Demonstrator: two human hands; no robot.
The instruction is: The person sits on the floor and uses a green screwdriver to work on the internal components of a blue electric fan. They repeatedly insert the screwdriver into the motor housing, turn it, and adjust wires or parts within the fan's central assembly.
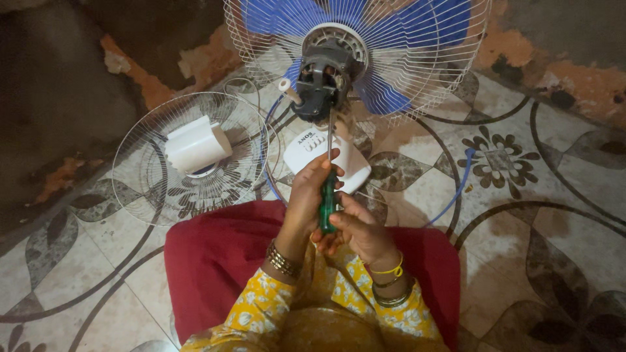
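1. We are holding the green-handled screwdriver (328,199) with both hands: the left hand (310,189) is wrapping its grip around the upper handle and shaft, and the right hand (358,231) is closing around the lower handle.
2. The shaft is pointing toward twelve o'clock into the dark fan motor (324,78), which is sitting behind the blue blades (391,26) and the rear wire guard (456,58).
3. We are judging that the tip could be slipping off its screw if the shaft is tilting, gouging the motor or jabbing the left fingers.
4. A loosened screw could be dropping onto the patterned floor (535,215) and rolling under the white motor cover (352,169).
5. At ten o'clock the loose front guard (143,189) is lying flat, carrying a white part (195,145); a knee could be knocking it.
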